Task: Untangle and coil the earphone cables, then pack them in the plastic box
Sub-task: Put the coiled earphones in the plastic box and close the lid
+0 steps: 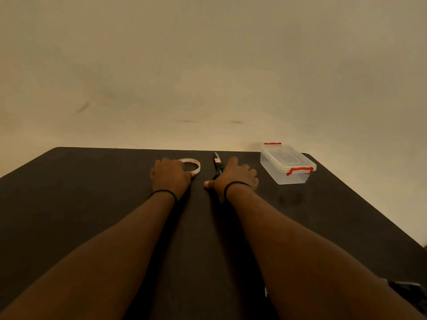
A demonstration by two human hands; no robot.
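Well, no earphone cables can be seen anywhere, so I judge that the work is at its very start and the step in hand is only to get ready: to find the cables and to prepare the box. The box is the landmark. It stands near the far right corner of the dark counter, its clear lid on and its red clips down at both ends. To do this step well, I think the person should first undo both clips and put the lid aside, then untangle the cables over bare counter, well away from the other things.

Just left of the box lie scissors, and further left of the box a tape roll lies flat. The right hand rests palm down beside the box, over the handles of the scissors, with the fingers spread and the thumb pointing away from the box. Its grip is wide and holds nothing. The left hand, furthest from the box, lies palm down against the near edge of the tape, its grip relaxed and also holding nothing. Both forearms stretch straight forward, and each wrist carries a thin black band.
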